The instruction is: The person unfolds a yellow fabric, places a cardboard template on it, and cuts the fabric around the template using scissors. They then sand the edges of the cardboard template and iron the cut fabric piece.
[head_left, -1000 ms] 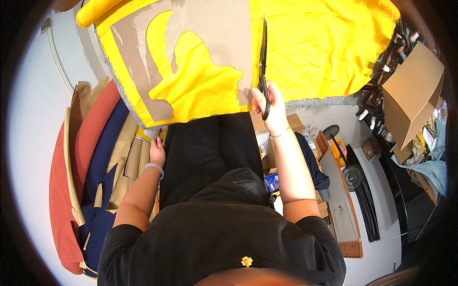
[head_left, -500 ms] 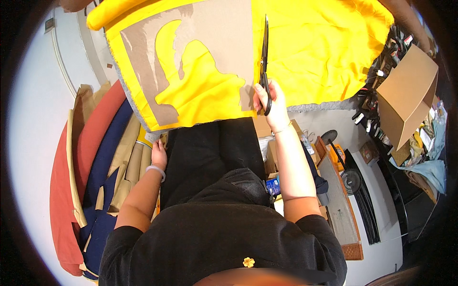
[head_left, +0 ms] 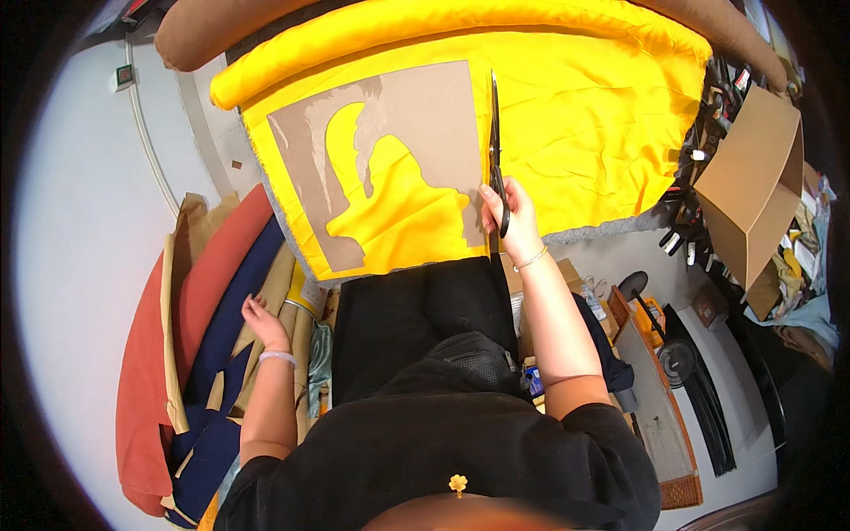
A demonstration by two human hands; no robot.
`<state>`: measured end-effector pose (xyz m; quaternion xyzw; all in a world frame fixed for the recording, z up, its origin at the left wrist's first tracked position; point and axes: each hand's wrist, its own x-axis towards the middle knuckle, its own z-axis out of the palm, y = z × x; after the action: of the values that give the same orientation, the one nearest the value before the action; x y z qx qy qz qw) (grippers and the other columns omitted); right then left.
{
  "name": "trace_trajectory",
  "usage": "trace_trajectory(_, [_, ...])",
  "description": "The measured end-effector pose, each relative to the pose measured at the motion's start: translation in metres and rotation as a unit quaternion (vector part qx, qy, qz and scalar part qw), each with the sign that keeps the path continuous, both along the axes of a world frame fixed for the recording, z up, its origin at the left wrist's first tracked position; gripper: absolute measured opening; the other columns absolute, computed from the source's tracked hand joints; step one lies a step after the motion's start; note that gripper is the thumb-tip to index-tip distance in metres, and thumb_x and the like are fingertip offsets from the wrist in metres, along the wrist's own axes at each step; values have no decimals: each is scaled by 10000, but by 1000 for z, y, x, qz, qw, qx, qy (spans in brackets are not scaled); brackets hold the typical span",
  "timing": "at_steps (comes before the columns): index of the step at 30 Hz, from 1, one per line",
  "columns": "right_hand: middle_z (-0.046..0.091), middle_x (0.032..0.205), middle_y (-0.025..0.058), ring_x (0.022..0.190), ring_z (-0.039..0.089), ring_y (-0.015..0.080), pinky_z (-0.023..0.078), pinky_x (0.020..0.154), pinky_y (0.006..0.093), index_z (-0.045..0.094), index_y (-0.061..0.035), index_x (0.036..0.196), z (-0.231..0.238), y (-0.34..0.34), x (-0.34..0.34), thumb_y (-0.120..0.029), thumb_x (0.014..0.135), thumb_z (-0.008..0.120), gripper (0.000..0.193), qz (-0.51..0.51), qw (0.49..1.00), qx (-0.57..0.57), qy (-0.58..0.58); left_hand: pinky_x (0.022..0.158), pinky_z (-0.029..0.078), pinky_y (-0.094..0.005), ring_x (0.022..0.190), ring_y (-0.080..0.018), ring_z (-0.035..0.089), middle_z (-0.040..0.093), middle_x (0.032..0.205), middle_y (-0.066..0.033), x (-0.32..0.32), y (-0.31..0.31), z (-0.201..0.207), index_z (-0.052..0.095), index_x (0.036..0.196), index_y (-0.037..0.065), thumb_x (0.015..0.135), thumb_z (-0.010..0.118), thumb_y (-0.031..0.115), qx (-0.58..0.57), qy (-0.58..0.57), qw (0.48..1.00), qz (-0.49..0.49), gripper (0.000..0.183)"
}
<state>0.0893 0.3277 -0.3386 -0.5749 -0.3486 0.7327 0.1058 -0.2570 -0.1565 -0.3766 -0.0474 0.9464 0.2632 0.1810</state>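
Observation:
My right hand (head_left: 513,217) grips a pair of black scissors (head_left: 495,115) by the handles, blades pointing away from me. The scissors stand at a sheet of yellow fabric (head_left: 593,115), just right of a flat brown-grey rectangular panel (head_left: 425,106). Within that panel is a curved, irregular yellow area. By the fabric's near edge, a narrow dark gap shows below the scissors. My left hand (head_left: 264,323) hangs off to the left, away from the yellow fabric, its fingers loosely apart and holding nothing. It is over tan and navy fabric rolls.
Rolled yellow fabric (head_left: 354,35) lies along the far side, with a brown roll (head_left: 230,31) behind it. Red (head_left: 150,380) and navy (head_left: 204,350) rolls stand at left. On the right are an open cardboard box (head_left: 748,168), black-handled tools and heaped scraps.
My left hand has left the fabric's near edge and moved left. The view has shifted, so the yellow fabric sits lower in the picture. My right hand still grips the scissors.

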Motion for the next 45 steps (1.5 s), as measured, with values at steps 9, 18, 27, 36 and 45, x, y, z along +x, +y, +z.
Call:
trace_trajectory(9, [555,621,-23,498,505,65,400,478,232,504,-81,908,-4,12,-9,-249,997,769,326,-20,1000,-10,6,1162,416,-415,1328,-294,556,590,1404,-185,-11,240,124,524,1417,-21,1109,452,91,124,192,926,-301,336])
trace_trajectory(18, [554,618,-32,501,501,57,393,481,231,501,-85,911,-3,27,-11,-237,993,774,324,-11,1000,-5,21,1266,262,-523,1528,-376,375,430,1635,-165,17,470,95,456,1544,43,1051,541,142,53,222,719,-657,509])
trace_trajectory(27, [546,612,-38,499,495,56,387,481,226,503,-86,893,-8,28,-12,-232,984,787,331,-14,1000,-18,12,1268,268,-525,1557,-315,349,367,1693,-80,-14,508,49,415,1602,114,1051,587,255,-12,267,686,-677,594])
trace_trajectory(36, [553,627,-34,503,507,61,404,478,230,506,-92,895,-4,43,-13,-228,975,797,331,-15,999,-26,27,1295,236,-477,1566,-314,328,367,1692,-94,-33,526,53,407,1608,115,1107,479,241,-6,256,669,-698,521])
trace_trajectory(45, [546,613,-28,489,492,73,378,464,238,510,-93,895,-3,45,-14,-222,987,781,314,-13,999,-23,18,1264,282,-494,1538,-314,376,390,1679,-64,-27,517,47,432,1587,118,1043,589,195,9,278,670,-688,572])
